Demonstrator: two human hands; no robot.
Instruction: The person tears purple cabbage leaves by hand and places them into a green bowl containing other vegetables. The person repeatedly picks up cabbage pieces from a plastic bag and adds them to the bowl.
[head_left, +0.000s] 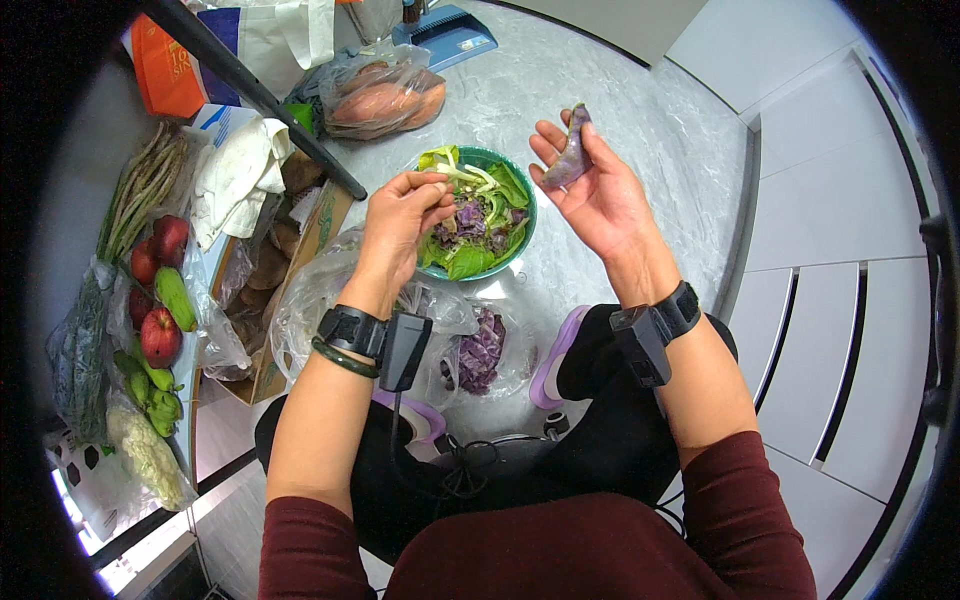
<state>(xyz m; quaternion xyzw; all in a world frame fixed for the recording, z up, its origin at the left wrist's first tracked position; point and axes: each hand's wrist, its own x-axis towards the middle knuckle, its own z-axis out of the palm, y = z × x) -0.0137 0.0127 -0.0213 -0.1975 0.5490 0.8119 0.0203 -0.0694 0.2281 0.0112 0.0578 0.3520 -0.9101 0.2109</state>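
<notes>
My right hand (592, 172) holds a flat purple bean pod (574, 150) between thumb and palm, its fingers loosely spread to the right of the green basin. My left hand (409, 214) is at the basin's left rim, thumb and fingertips pinched together; whether something small is between them I cannot tell. The green plastic basin (533, 217) on the floor holds green leaves (470, 261), pale stalks and purple scraps (471, 217). Nearer my feet, purple pods (482, 352) lie in a clear plastic bag (517, 337).
A shelf at left bears apples (160, 337), a green gourd (175, 298), cauliflower (146, 457) and a white cloth (236, 180). Beside it stands a cardboard box (330, 217). Bagged sweet potatoes (382, 101) and a blue dustpan (450, 37) are behind the basin. White cabinets (832, 195) stand at right.
</notes>
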